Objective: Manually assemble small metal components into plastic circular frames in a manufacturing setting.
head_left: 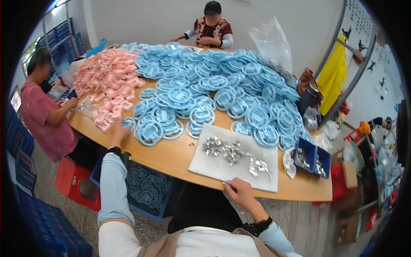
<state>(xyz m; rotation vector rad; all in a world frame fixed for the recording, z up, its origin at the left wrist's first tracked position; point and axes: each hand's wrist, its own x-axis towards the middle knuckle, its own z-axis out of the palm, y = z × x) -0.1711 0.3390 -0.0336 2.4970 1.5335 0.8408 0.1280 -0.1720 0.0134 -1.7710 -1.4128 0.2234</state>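
My left hand (119, 132) reaches out to the near left edge of a heap of light-blue round plastic parts (173, 96). Its fingers are closed at one light-blue part (128, 123), partly hidden by the hand. Over the table's front edge, my right hand (242, 193) pinches a slim dark tool (229, 186), perhaps tweezers, its tip pointing left. Just beyond that hand lies a white mat (209, 165), bearing several small shiny silver metal pieces (231, 153).
Pink plastic parts (107, 81) are heaped at the left. Blue bins (305, 155) with metal pieces and crumpled white plastic (289, 163) sit right. Below the table is a blue crate (150, 188), beside a red stool (77, 182). Two people work around the table (171, 154).
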